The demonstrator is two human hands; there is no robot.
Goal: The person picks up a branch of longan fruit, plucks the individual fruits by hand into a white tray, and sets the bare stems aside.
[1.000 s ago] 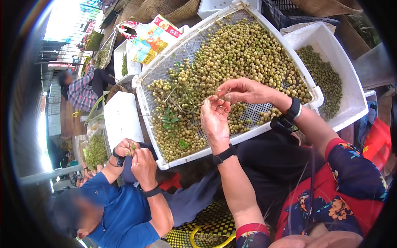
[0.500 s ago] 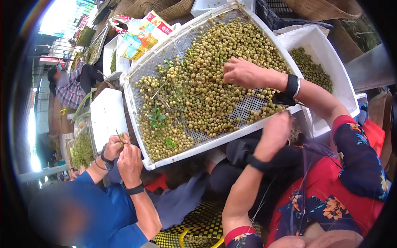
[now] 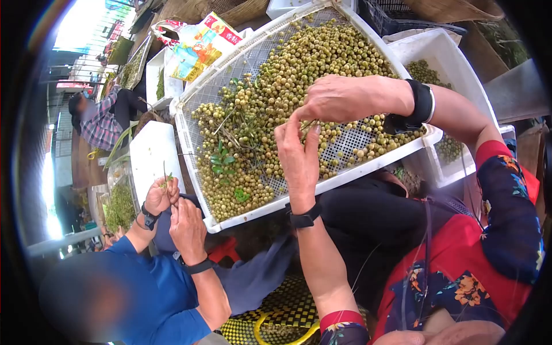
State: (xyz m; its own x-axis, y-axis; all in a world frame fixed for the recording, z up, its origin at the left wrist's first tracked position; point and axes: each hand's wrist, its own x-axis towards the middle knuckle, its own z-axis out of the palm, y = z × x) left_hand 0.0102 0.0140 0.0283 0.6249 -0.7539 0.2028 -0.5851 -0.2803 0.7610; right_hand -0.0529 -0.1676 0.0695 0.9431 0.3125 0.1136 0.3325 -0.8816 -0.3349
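Over a white perforated tray (image 3: 339, 177) heaped with small round yellow-green fruits (image 3: 299, 86), my two hands meet. My right hand (image 3: 345, 99) reaches in from the right with fingers bent in a pinch. From below, my left hand (image 3: 299, 155) comes up, thumb and fingertips against the right fingers. A thin dark twig (image 3: 310, 123) shows between the fingertips, mostly covered by them. Leafy sprigs (image 3: 221, 161) and stems lie on the fruits at the tray's left.
At left, a co-worker in blue (image 3: 144, 287) holds a thin green sprig (image 3: 167, 179) in both hands. A white foam box (image 3: 480, 103) with greener fruits stands at right. Near the back are a printed bag (image 3: 201, 46) and a dark crate (image 3: 385, 17). A yellow-black woven basket (image 3: 276, 310) sits below.
My left hand has risen from the tray's front edge to meet my right hand, which has turned toward it. The co-worker's hands have shifted slightly.
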